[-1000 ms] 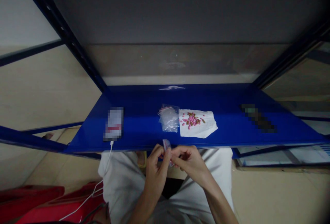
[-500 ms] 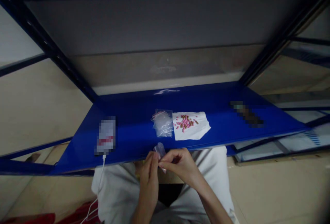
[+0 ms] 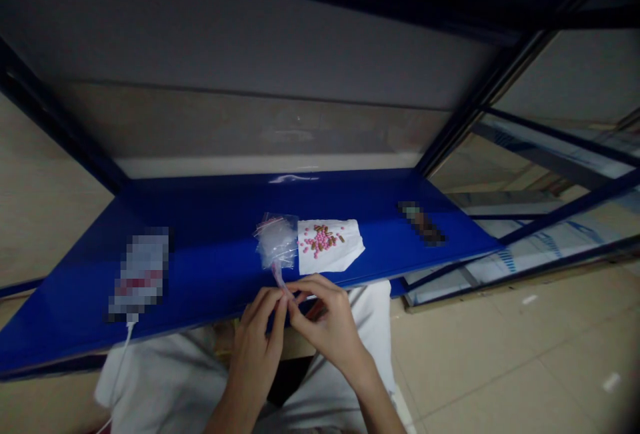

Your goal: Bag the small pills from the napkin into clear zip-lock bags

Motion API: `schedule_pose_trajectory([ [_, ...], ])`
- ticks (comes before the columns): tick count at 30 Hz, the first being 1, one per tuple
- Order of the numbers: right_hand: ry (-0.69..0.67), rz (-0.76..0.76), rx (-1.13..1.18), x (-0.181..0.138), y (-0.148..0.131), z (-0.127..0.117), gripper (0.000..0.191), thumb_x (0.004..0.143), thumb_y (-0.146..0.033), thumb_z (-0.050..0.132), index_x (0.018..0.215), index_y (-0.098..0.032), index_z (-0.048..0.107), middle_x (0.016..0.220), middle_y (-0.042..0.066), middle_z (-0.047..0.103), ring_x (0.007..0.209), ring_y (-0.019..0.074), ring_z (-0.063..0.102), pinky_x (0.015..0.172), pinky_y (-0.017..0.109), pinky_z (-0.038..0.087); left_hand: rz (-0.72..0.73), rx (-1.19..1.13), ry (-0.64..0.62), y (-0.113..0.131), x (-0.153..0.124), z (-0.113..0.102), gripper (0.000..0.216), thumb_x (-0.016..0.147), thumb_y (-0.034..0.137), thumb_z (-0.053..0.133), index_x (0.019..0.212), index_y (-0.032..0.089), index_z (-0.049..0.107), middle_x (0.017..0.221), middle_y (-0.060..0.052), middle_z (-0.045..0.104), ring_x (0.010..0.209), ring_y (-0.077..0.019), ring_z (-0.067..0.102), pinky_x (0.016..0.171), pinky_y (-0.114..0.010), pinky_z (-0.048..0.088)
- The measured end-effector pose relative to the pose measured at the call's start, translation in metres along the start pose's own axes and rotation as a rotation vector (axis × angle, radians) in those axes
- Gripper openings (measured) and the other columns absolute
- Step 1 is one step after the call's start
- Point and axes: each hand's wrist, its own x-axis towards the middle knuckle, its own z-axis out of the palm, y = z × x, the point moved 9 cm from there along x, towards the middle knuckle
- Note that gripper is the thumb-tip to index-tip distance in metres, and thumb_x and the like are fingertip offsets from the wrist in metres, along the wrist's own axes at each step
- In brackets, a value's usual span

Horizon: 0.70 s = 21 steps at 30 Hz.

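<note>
My left hand (image 3: pixel 261 327) and my right hand (image 3: pixel 325 317) meet at the front edge of the blue shelf, both pinching one small clear plastic bag (image 3: pixel 279 275). Its top end sticks up between the fingertips; the rest is mostly hidden by my fingers. Just beyond lies a loose pile of clear zip bags (image 3: pixel 277 241). Touching that pile on the right is a white paper sheet (image 3: pixel 345 261), which bears many round pink pills (image 3: pixel 324 241) and several brownish capsules (image 3: pixel 342 239).
The blue shelf (image 3: pixel 210 274) has dark uprights at both sides. A blurred-out, phone-like object (image 3: pixel 141 271) with a white cable (image 3: pixel 123 354) lies on the left. Another blurred-out dark object (image 3: pixel 423 224) lies on the right. My light-coloured trousers (image 3: pixel 165 374) are below the shelf edge.
The camera view has turned, so the shelf and its things appear further left. Both hands still hold the small bag, which now appears narrower and points up to the left.
</note>
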Motion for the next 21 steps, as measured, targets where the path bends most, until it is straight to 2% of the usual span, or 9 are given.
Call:
schedule_pose_trajectory([
  [4,-0.03,-0.014,0.027,-0.001,0.001,-0.002,0.025,0.077,-0.017,0.058,0.099,-0.021,0.071,0.091,0.005,0.069,0.08,0.0155,0.064,0.075,0.024,0.052,0.083,0.075,0.063,0.009,0.003,-0.002,0.02,0.088,0.028,0.044,0.089,0.023,0.063,0.093,-0.004,0.069,0.088,-0.0197,0.065,0.077,-0.029,0.051],
  [7,-0.035,0.002,0.033,-0.001,0.005,-0.003,0.026,0.08,-0.016,0.054,0.1,-0.022,0.071,0.09,0.004,0.069,0.077,0.0147,0.064,0.072,0.024,0.053,0.096,0.093,0.04,0.008,0.005,0.001,0.022,0.09,0.029,0.043,0.088,0.023,0.064,0.092,-0.003,0.069,0.087,-0.0186,0.065,0.075,-0.028,0.051],
  [14,-0.056,-0.007,0.013,-0.001,0.008,0.0,0.031,0.077,-0.015,0.056,0.105,-0.022,0.069,0.094,0.004,0.068,0.082,0.0155,0.064,0.066,0.021,0.053,0.139,0.156,0.024,0.011,0.004,0.0,0.029,0.091,0.024,0.037,0.091,0.024,0.066,0.093,-0.003,0.069,0.083,-0.0174,0.065,0.071,-0.026,0.051],
  [21,-0.066,-0.019,-0.037,-0.002,0.007,0.001,0.027,0.082,-0.017,0.053,0.102,-0.023,0.07,0.092,0.004,0.07,0.08,0.0148,0.065,0.067,0.021,0.052,0.158,0.14,-0.027,0.019,0.006,0.002,0.024,0.09,0.026,0.041,0.08,0.023,0.062,0.082,-0.001,0.067,0.078,-0.0161,0.063,0.071,-0.027,0.047],
])
